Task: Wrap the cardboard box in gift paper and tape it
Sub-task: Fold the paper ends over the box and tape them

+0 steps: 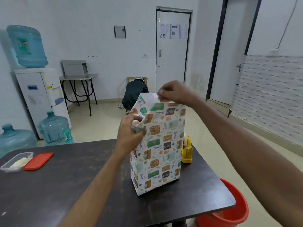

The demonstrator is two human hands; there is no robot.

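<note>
The left hand (131, 131) is pinched shut on a crumpled fold of paper (157, 145) at the near left top corner of the box (154, 176). The right hand (173, 94) pinches the white-backed flap at the far top edge, directly above the box. The box stands upright on the table (65, 185), long axis vertical, its open end up between both hands. The left hand is nearer the fold. A tape dispenser (186, 151) stands just right of the box, likely the right hand's reach.
</note>
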